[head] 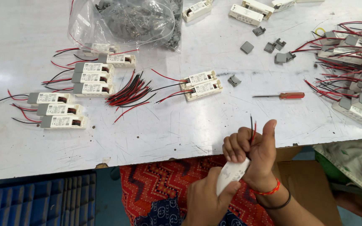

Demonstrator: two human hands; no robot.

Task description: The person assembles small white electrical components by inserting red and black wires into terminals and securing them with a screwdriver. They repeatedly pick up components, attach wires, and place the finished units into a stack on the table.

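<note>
I have a small white box (231,173) held just off the near edge of the white table (168,138), over my lap, and both my hands are closed on it: my left hand (204,201) wraps its lower end from below, and my right hand (252,152) is fisted around its upper end, thumb sticking straight up. A red and a black wire (252,127) poke up out of my right fist, pinched there with the box. What worries me most is those wires: I judge that if I squeeze or twist too hard where they leave the box they could kink or pull loose from inside, and I cannot see the joint because my fingers cover it. The box is also off the table, so if either hold slackens it would likely fall onto my lap or the floor. My fist hides most of the case, so I could be pressing it crooked without knowing. On the table, well apart from my hands, lie rows of finished boxes with leads (63,109), a bundle of loose red and black wires (130,93), grey caps (246,47) and a red-handled screwdriver (281,96); a careless elbow could sweep the small caps away.
</note>
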